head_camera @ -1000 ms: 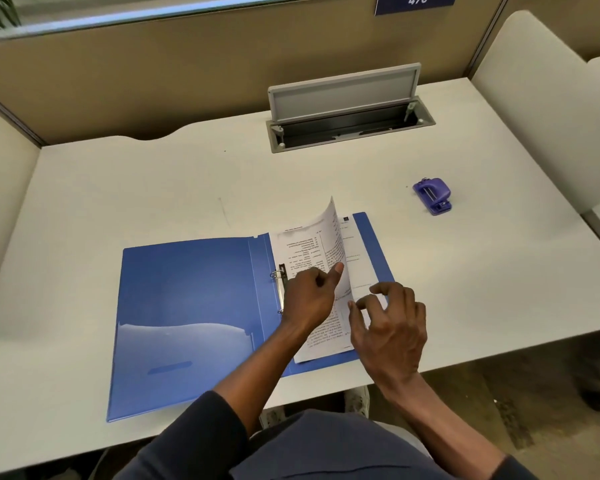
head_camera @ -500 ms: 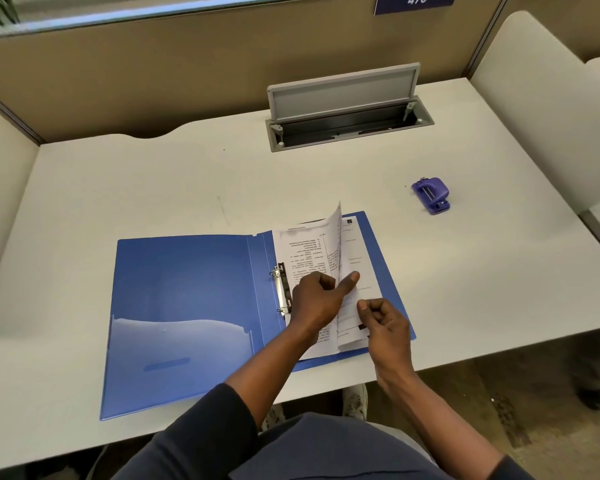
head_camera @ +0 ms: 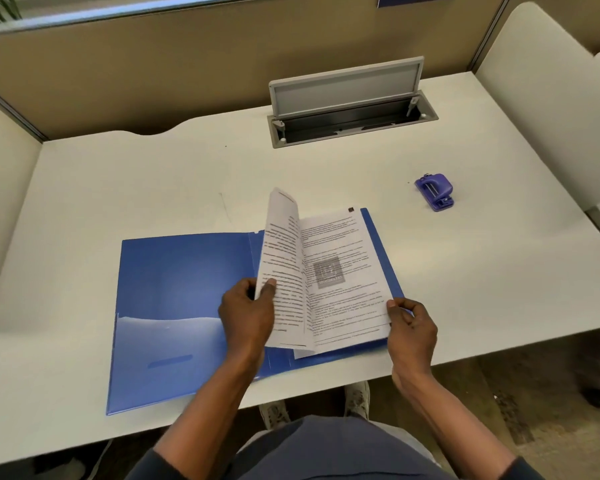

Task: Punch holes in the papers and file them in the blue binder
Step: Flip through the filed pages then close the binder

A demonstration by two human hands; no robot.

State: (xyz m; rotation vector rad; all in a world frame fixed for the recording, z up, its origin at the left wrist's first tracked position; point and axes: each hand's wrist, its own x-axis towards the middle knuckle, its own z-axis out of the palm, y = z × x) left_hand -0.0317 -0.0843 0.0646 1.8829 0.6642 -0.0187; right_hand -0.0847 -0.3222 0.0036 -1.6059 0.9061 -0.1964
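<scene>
The blue binder [head_camera: 174, 299] lies open on the white desk, its inside pocket toward me on the left flap. Printed papers [head_camera: 343, 271] rest on its right flap. My left hand [head_camera: 246, 313] pinches the left edge of the upper sheets, which stand up and curl over the spine, hiding the ring mechanism. My right hand [head_camera: 411, 327] grips the lower right corner of the flat sheets. A purple hole punch [head_camera: 434, 191] sits alone on the desk to the far right, away from both hands.
An open grey cable hatch [head_camera: 350, 109] with its lid raised sits at the back of the desk [head_camera: 482, 271]. Tan partition walls close the back and sides. The desk's front edge runs just under my forearms.
My left hand moved from pressing the page to lifting the upper sheets leftward over the spine. My right hand slid out to the lower right corner of the papers. The camera view moved closer.
</scene>
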